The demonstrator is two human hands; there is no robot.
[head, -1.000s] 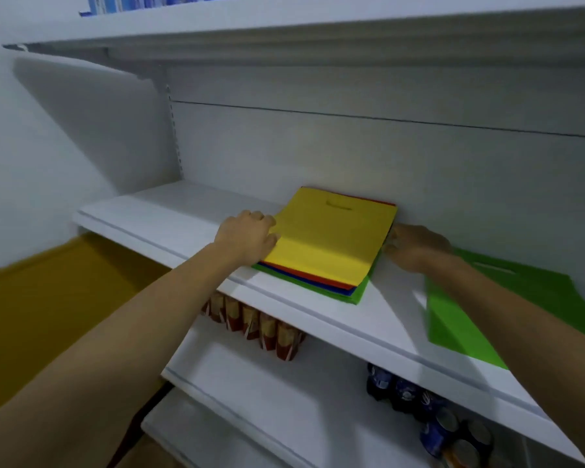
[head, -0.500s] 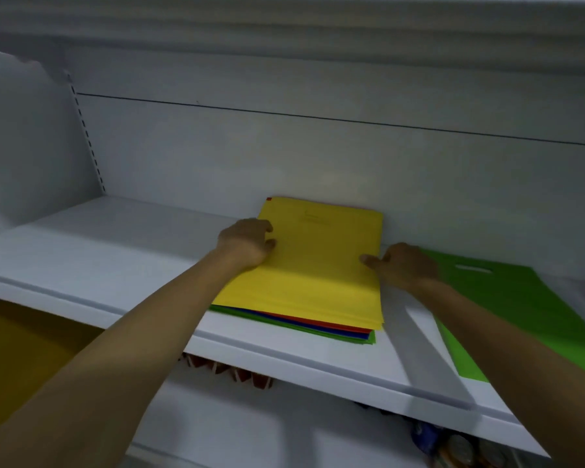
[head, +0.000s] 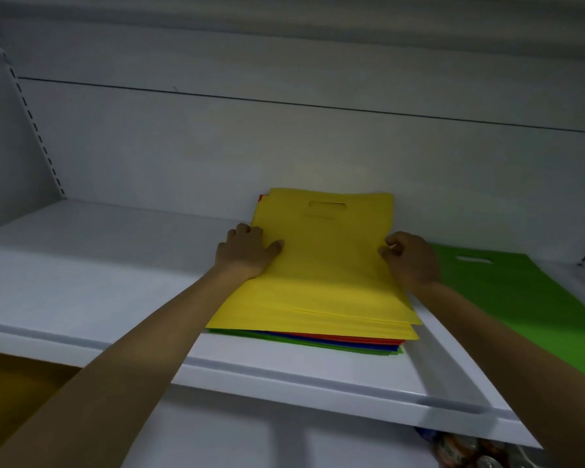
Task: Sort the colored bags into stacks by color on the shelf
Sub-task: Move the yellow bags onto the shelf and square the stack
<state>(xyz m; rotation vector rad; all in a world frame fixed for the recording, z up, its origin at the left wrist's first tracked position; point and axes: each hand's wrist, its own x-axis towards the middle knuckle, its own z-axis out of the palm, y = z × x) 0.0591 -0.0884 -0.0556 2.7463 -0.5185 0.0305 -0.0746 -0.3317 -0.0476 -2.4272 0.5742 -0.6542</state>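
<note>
A mixed stack of flat bags lies on the white shelf (head: 92,275) against the back wall, with a yellow bag (head: 321,268) on top and red, blue and green edges (head: 338,344) showing beneath at the front. My left hand (head: 245,253) grips the stack's left edge, thumb on the yellow bag. My right hand (head: 411,260) pinches the yellow bag's right edge with curled fingers. A single green bag (head: 520,298) lies flat on the shelf to the right.
The shelf's back wall (head: 284,146) rises right behind the stack. A slotted upright (head: 34,126) runs up the left corner. Cans (head: 470,454) stand on the lower shelf at the bottom right. Bare shelf stretches to the left of the stack.
The view has moved closer and more square to the shelf. Both hands stay at the stack's sides; my right hand's fingers have curled onto the yellow bag's edge.
</note>
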